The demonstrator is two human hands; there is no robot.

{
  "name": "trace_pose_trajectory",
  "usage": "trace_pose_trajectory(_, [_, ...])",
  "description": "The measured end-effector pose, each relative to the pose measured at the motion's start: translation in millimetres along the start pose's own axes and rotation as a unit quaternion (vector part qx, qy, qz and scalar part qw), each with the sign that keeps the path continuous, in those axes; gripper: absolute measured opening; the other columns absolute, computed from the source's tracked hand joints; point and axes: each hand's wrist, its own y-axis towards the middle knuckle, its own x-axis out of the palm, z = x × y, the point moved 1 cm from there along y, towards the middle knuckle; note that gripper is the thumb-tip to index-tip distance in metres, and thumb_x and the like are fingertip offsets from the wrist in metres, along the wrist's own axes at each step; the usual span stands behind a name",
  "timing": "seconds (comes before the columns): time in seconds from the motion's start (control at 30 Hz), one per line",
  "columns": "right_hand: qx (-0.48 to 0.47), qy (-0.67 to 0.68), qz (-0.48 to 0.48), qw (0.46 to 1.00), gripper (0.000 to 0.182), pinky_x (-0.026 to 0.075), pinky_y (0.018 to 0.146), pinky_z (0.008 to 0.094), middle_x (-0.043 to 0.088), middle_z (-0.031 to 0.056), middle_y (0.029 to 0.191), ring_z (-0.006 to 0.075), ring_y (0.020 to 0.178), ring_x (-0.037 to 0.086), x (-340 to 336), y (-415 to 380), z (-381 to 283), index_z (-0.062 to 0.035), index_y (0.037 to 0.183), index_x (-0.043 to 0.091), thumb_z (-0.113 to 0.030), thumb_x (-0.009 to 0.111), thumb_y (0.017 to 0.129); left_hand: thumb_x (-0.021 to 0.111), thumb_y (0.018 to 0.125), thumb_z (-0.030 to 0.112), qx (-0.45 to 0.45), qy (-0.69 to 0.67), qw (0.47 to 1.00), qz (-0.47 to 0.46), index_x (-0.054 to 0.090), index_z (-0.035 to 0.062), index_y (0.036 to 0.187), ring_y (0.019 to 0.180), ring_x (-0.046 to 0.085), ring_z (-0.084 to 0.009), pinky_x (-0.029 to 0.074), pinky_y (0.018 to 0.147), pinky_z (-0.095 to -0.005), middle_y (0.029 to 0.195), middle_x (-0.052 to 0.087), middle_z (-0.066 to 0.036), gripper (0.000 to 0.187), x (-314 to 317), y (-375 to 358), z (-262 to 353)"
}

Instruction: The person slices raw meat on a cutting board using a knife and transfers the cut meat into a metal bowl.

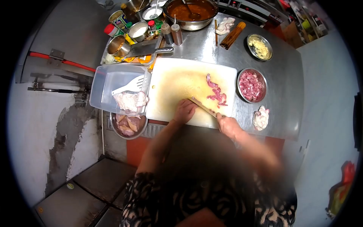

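A long steel counter [287,98] runs across the room, and the big white cutting board [177,81] sits in the middle of it, stained yellow towards the centre. To the left of the board a clear plastic tub [106,81] hangs partly off the counter edge, with pale raw meat and a white slotted spatula [130,86] lying in it. Just below the tub, nearer to me, a steel bowl of chicken pieces [127,125] sits lower down. At the far end a wide pan of red-brown sauce [191,13] stands among tins and bottles, with a cleaver [145,48] lying flat on a tray just beyond the board.

On the right of the board a steel bowl of cut pink meat [251,86] stands just beside its edge, and farther back is a smaller bowl of chopped garlic [259,47]. A pale lump of fat or skin [261,118] lies on the counter near the right front corner.

The person's left hand [184,111] rests curled on the near part of the board, fingers pressed down; what is under it I cannot tell. The right hand [228,125] is closed around the handle of a knife [202,106], the blade angled up and left towards the left hand. Strips of sliced meat [216,92] lie on the board just beyond the blade.
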Motion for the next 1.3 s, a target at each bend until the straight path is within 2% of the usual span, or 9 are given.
trace_pose_trajectory(0.07, [0.004, 0.007, -0.005, 1.000, 0.023, 0.049, 0.055, 0.0465, 0.060, 0.0238, 0.068, 0.0397, 0.063, 0.060, 2.4, 3.0, -3.3, 0.0038, 0.098, 0.045, -0.002, 0.047, 0.076, 0.061, 0.070, -0.002, -0.018, -0.001, 1.000, -0.019, 0.065, 0.0077, 0.087, 0.090, 0.057, -0.0275, 0.045, 0.079, -0.0373, 0.097, 0.062, -0.007, 0.020, -0.2, -1.2, -0.1])
trace_pose_trajectory(0.33, [-0.064, 0.045, 0.047, 0.996, 0.023, 0.048, 0.058, 0.0464, 0.060, 0.0242, 0.067, 0.0394, 0.063, 0.060, 36.6, 106.1, -22.5, 0.0032, 0.098, 0.046, -0.010, 0.050, 0.080, 0.061, 0.070, 0.001, -0.027, 0.012, 0.999, -0.020, 0.063, 0.0066, 0.081, 0.086, 0.057, -0.0272, 0.045, 0.077, -0.0387, 0.089, 0.062, -0.006, 0.012, 6.6, -7.4, -10.1])
trace_pose_trajectory(0.57, [-0.046, 0.040, 0.025, 0.998, 0.020, 0.049, 0.059, 0.0472, 0.061, 0.0243, 0.074, 0.0391, 0.067, 0.061, 8.7, 59.9, 21.4, 0.0026, 0.099, 0.047, -0.010, 0.042, 0.085, 0.064, 0.071, -0.001, -0.016, -0.011, 0.999, 0.031, 0.065, 0.0081, 0.086, 0.088, 0.057, -0.0244, 0.043, 0.079, -0.0370, 0.091, 0.063, -0.005, 0.017, 1.7, -4.4, -0.3])
trace_pose_trajectory(0.63, [0.021, 0.000, 0.079, 0.997, 0.022, 0.049, 0.056, 0.0479, 0.061, 0.0233, 0.069, 0.0391, 0.063, 0.061, 6.7, 43.8, 28.4, 0.0031, 0.103, 0.047, -0.011, 0.041, 0.087, 0.064, 0.071, -0.001, -0.020, -0.001, 0.999, 0.039, 0.065, 0.0091, 0.086, 0.087, 0.057, -0.0223, 0.043, 0.078, -0.0369, 0.091, 0.063, -0.003, 0.018, -0.2, -6.8, 0.8])
trace_pose_trajectory(0.77, [-0.004, 0.032, 0.092, 0.995, 0.024, 0.049, 0.055, 0.0474, 0.060, 0.0222, 0.065, 0.0392, 0.059, 0.061, -1.9, 19.2, 10.3, 0.0060, 0.103, 0.046, -0.009, 0.041, 0.084, 0.065, 0.071, -0.001, -0.007, 0.026, 0.999, 0.042, 0.065, 0.0093, 0.086, 0.088, 0.057, -0.0231, 0.043, 0.079, -0.0366, 0.092, 0.063, -0.003, 0.018, -2.2, -5.5, 3.4])
trace_pose_trajectory(0.87, [-0.039, -0.029, 0.010, 0.999, 0.028, 0.050, 0.053, 0.0454, 0.060, 0.0224, 0.063, 0.0384, 0.057, 0.061, -3.2, 3.0, -6.4, 0.0072, 0.104, 0.047, -0.003, 0.042, 0.079, 0.065, 0.070, 0.000, -0.014, 0.041, 0.999, 0.030, 0.065, 0.0087, 0.087, 0.091, 0.056, -0.0240, 0.043, 0.078, -0.0371, 0.094, 0.062, -0.004, 0.019, -2.1, -9.6, -0.4])
trace_pose_trajectory(1.03, [-0.043, 0.011, 0.030, 0.999, 0.030, 0.051, 0.053, 0.0440, 0.061, 0.0226, 0.064, 0.0377, 0.058, 0.062, 22.2, 38.6, -13.5, 0.0100, 0.106, 0.046, -0.004, 0.042, 0.080, 0.064, 0.069, 0.003, -0.068, -0.007, 0.998, -0.003, 0.065, 0.0067, 0.086, 0.094, 0.055, -0.0311, 0.044, 0.082, -0.0406, 0.096, 0.061, -0.010, 0.017, -5.8, -5.3, 3.4])
trace_pose_trajectory(1.2, [-0.089, 0.003, 0.088, 0.992, 0.026, 0.051, 0.061, 0.0453, 0.063, 0.0229, 0.076, 0.0379, 0.068, 0.063, 33.5, 100.1, -35.6, 0.0061, 0.105, 0.045, -0.008, 0.041, 0.084, 0.063, 0.070, 0.003, -0.034, 0.015, 0.999, 0.012, 0.064, 0.0064, 0.088, 0.092, 0.055, -0.0301, 0.044, 0.080, -0.0411, 0.098, 0.061, -0.008, 0.018, 0.2, -5.8, -2.9])
trace_pose_trajectory(1.3, [-0.066, 0.009, 0.047, 0.997, 0.025, 0.051, 0.064, 0.0461, 0.063, 0.0230, 0.082, 0.0381, 0.072, 0.063, 30.7, 100.0, -33.6, 0.0053, 0.105, 0.044, -0.009, 0.041, 0.084, 0.063, 0.070, 0.003, -0.044, 0.030, 0.999, 0.001, 0.064, 0.0071, 0.090, 0.093, 0.054, -0.0286, 0.043, 0.082, -0.0410, 0.099, 0.060, -0.007, 0.020, 4.7, -17.0, -11.3])
